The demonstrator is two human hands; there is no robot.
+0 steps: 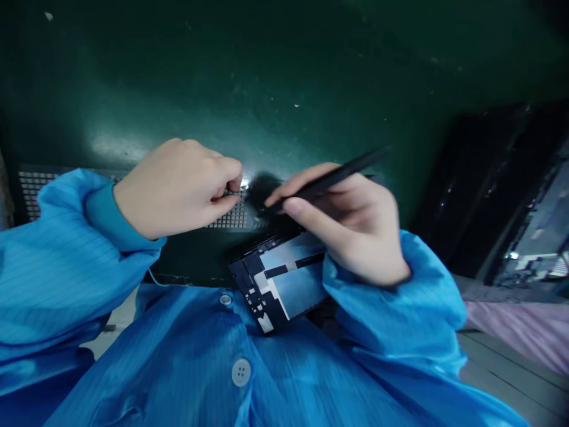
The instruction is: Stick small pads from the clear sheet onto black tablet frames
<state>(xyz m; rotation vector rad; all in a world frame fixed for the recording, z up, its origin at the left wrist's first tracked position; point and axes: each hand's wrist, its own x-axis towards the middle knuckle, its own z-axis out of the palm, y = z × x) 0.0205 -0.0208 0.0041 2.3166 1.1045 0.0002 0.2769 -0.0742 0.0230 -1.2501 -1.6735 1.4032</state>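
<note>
My right hand is closed in a pen grip around a slim black pen-like tool. Its narrow tip points left and down, close to a strip covered in a grid of small pale squares. Over that same strip, my left hand has thumb and forefinger pinched together; whatever is between them is hidden. Below the hands, a dark device frame with silvery panels and small white patches lies tilted at the table's near edge, against my blue coat. My right hand and sleeve cover its right part.
A dark green table surface stretches away, with a few white specks on it. On the right stand long black trays or panels, beside a grey device part. Pink cloth shows below them.
</note>
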